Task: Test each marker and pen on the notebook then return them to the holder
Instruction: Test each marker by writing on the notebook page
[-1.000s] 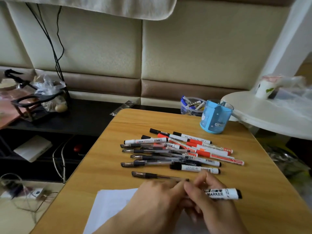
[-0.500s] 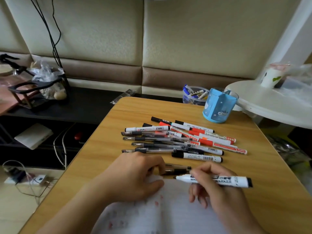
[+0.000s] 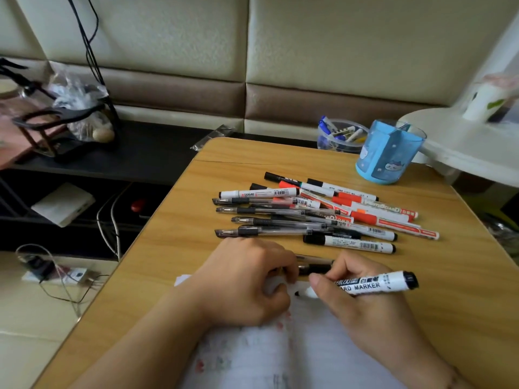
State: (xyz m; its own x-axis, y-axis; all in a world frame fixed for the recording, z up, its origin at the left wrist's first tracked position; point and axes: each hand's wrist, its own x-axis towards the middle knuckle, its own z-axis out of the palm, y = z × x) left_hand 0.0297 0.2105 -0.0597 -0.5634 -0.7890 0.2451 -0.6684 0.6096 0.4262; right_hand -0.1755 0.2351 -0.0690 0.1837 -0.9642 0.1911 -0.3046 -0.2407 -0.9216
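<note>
The right hand (image 3: 362, 299) pinches a white marker (image 3: 370, 283) near its tip; the barrel runs rightward past the grip, and the tip touches the notebook (image 3: 309, 346). The left hand (image 3: 247, 282) rests curled on the page's upper left, its grip closed on the marker's black cap (image 3: 314, 268). Beyond lies a pile of pens and markers (image 3: 317, 214) on the table (image 3: 449, 276). The blue holder (image 3: 389, 153) stands at the far right corner.
</note>
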